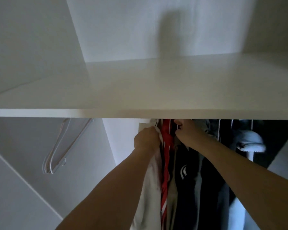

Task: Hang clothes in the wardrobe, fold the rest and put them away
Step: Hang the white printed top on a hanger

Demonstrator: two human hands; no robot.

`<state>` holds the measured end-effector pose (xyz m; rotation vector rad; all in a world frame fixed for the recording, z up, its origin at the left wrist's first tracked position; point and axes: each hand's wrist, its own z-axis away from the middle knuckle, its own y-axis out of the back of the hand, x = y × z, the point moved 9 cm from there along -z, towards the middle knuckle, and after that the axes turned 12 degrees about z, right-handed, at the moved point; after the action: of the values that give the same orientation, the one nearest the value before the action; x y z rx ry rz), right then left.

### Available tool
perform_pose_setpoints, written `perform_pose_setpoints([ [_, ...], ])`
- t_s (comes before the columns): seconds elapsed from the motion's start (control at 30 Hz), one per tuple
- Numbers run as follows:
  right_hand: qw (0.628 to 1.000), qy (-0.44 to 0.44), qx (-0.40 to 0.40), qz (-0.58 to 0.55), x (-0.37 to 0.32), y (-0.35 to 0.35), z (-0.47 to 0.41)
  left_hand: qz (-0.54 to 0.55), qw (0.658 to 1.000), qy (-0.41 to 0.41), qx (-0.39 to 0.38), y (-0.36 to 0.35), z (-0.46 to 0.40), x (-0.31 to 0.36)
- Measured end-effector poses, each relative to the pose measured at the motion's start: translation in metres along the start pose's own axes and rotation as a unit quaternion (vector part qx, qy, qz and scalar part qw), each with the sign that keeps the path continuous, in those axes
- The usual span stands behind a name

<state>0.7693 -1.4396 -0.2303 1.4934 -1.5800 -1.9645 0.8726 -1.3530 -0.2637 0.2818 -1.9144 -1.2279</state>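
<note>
Your left hand [146, 138] grips the cream garment [150, 180] just under the shelf [140, 112] edge, right hand [184, 131] pinching something there, can't tell what. It's soft and floppy, so hold it near the top.

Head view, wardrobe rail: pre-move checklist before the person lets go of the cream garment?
1. Left hand grips the cream garment near its top: ok.
2. Right hand is up among the hung clothes, fingers curled on something by the dark garment: ok, but what it grips cannot be told.
3. Cream garment's hanger hooked on the rail: cannot tell, the shelf hides the rail.
4. Gap open beside the red striped garment: cannot tell, the clothes look packed tight.
5. Spare white hangers hang to the left: ok.
</note>
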Motion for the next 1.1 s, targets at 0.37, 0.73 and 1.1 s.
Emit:
perform_pose_setpoints([
  [0.37, 0.999, 0.001, -0.033, 0.041, 0.007, -0.021, 0.012, 0.177, 0.980, 0.080, -0.036, -0.010, -0.024, -0.035],
  [0.73, 0.998, 0.001, -0.042, 0.044, 0.027, -0.032, 0.002, 0.057, 0.996, -0.035, 0.052, -0.005, -0.049, 0.015],
  [1.1, 0.997, -0.007, -0.055, 0.054, 0.046, -0.046, 0.007, 0.047, 0.999, -0.023, 0.011, -0.037, -0.041, 0.007],
])
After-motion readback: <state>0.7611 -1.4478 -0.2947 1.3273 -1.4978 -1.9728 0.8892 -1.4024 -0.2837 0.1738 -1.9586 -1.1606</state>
